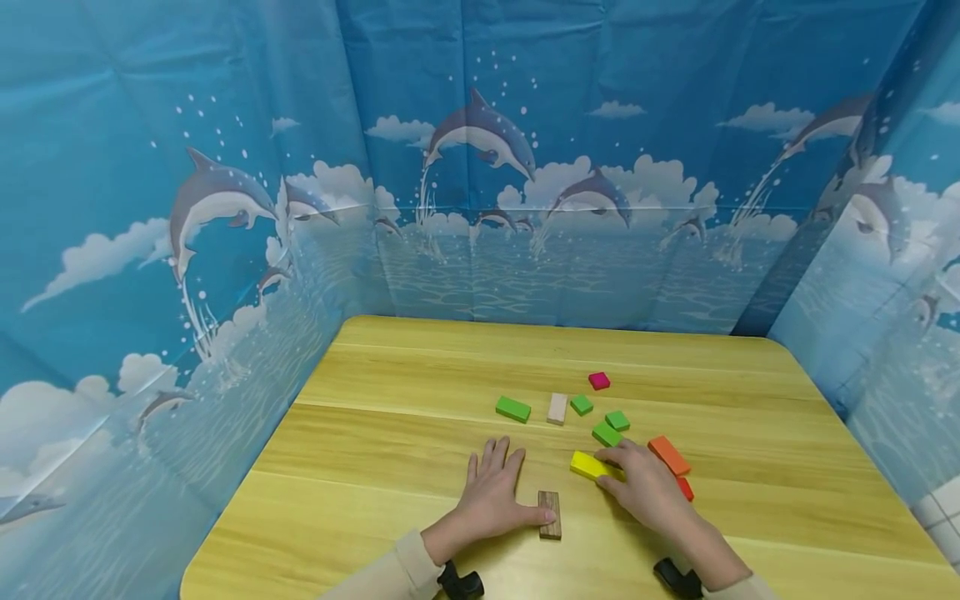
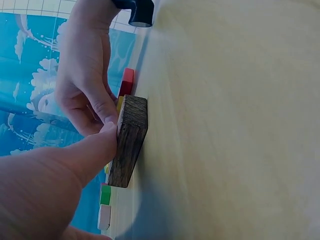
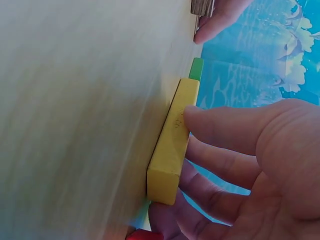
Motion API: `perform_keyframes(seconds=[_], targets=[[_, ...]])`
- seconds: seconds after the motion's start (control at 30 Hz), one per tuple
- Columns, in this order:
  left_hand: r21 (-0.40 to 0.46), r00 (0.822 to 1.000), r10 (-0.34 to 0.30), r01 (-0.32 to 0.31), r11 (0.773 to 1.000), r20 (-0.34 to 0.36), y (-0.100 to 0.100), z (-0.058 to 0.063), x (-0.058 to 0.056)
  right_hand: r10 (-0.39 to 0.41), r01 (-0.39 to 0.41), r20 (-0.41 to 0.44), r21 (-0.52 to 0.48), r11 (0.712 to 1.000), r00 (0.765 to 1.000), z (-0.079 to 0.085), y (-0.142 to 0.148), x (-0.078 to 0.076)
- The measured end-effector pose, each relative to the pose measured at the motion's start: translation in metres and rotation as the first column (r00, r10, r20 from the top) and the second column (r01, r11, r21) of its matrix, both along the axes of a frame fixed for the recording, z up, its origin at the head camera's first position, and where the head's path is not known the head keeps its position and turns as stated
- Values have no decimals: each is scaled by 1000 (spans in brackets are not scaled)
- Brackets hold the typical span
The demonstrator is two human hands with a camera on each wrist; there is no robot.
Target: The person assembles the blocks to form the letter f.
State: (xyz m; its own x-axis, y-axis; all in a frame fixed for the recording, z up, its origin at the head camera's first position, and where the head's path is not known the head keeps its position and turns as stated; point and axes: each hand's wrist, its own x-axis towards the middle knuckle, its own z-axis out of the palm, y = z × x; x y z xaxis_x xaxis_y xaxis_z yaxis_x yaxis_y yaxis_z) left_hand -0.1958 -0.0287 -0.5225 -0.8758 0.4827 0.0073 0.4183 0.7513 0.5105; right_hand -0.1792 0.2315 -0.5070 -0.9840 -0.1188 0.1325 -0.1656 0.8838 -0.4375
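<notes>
My left hand (image 1: 489, 498) lies palm down on the table with its fingers spread straight. Its thumb presses on a dark brown wooden block (image 1: 549, 502), which also shows close up in the left wrist view as a grained brown block (image 2: 129, 142). To the right, my right hand (image 1: 651, 490) pinches a long yellow block (image 1: 587, 465) between thumb and fingers. In the right wrist view the thumb lies against one long side of the yellow block (image 3: 175, 135), and the block rests on the table; the fingertips behind it are partly hidden.
Beyond the hands lie several green blocks (image 1: 513, 408), a pale wooden block (image 1: 557, 408) and a pink block (image 1: 599, 381). An orange block (image 1: 669, 455) and a red block (image 1: 685, 488) sit beside my right hand. A dolphin-print curtain (image 1: 570, 250) surrounds the yellow table (image 1: 360, 467).
</notes>
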Motion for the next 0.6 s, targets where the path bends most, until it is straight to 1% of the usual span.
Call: perform_keyframes(seconds=[0.2,0.33,0.43,0.6], targets=[[3,1000,1,-1,1000,-2,0,0,0,-6,6,-6,-49,999,1000,-1,0,0],[6,1000,2,-2,1000,4,-1,-1,0,-8,11,24,-90,996,1000,1,-1,-1],[5,1000,4,-4,1000,9,-1,-1,0,-13,18,46,-103,995,999,3,-1,-1],[-4,1000,7,-7,1000,14,1,-3,0,13,-2,99,-115,993,995,9,1,0]])
